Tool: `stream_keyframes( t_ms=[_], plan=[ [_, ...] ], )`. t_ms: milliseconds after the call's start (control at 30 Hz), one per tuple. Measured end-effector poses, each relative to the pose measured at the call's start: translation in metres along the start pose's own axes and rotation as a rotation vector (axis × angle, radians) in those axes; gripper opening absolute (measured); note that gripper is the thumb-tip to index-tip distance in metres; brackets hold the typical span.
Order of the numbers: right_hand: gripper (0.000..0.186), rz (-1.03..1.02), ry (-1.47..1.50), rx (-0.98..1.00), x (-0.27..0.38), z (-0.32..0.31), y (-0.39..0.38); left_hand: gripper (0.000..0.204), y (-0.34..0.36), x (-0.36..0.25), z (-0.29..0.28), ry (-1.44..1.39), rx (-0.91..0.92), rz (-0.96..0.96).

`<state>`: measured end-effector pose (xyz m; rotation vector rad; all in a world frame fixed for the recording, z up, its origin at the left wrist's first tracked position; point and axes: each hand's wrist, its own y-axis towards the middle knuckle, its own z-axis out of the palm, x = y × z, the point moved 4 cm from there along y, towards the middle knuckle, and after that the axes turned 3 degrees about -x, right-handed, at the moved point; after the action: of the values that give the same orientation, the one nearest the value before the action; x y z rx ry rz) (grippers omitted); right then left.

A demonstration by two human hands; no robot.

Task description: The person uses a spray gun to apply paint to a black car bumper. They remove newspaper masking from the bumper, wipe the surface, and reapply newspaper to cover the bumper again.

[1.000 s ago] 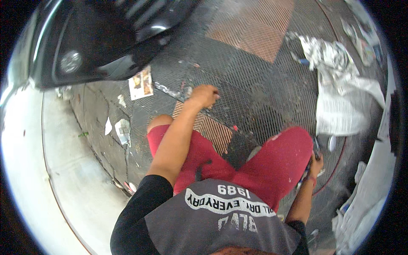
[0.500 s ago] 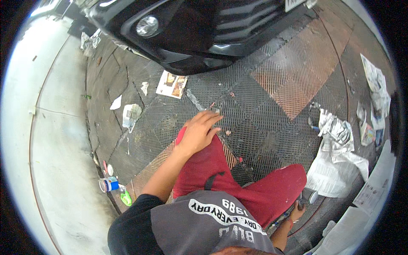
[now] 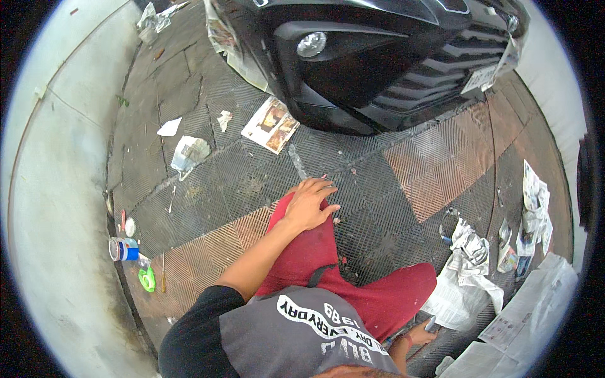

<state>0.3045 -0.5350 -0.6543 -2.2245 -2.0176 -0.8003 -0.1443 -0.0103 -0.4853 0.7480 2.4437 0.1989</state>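
Observation:
I sit on ridged floor tiles, red-clad legs bent. My left hand (image 3: 313,203) rests on my left knee (image 3: 283,220), fingers spread and holding nothing. Low at the right, partly behind my right thigh (image 3: 403,293), my right hand (image 3: 421,335) is closed on a grey tool (image 3: 431,324), whose shape is mostly hidden. Crumpled newspaper (image 3: 469,252) lies beside it. Ahead of me is the glossy black front bumper of a car (image 3: 353,75), with masking paper along its left edge (image 3: 236,60).
A printed sheet (image 3: 271,123) and scraps lie below the bumper. A blue can (image 3: 129,249), green roll (image 3: 147,277) and thin tool (image 3: 163,271) sit by the left wall (image 3: 57,189). More paper (image 3: 532,205) lies along the right.
My view has swung, showing more of the car and the floor at left. My left hand has come back from over the floor onto the knee and spread. The right hand stays low beside the thigh.

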Motion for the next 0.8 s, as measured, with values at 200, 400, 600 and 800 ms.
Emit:
stream_keyframes(
  t_ms=[200, 400, 600, 800],
  plan=[
    [0.073, -0.02, 0.201, 0.018, 0.075, -0.005, 0.012, 0.051, 0.005, 0.021, 0.007, -0.032, 0.022, -0.037],
    [0.052, -0.289, 0.529, 0.085, 0.199, -0.03, 0.009, 0.052, 0.005, 0.029, 0.009, -0.095, 0.04, -0.073],
    [0.032, -0.646, 0.615, 0.372, 0.288, -0.034, -0.031, 0.051, 0.004, 0.031, 0.01, -0.129, 0.069, -0.108],
    [0.029, -0.697, 0.51, 0.616, 0.303, -0.019, -0.07, 0.052, 0.002, 0.036, 0.008, -0.123, 0.108, -0.113]
  ],
)
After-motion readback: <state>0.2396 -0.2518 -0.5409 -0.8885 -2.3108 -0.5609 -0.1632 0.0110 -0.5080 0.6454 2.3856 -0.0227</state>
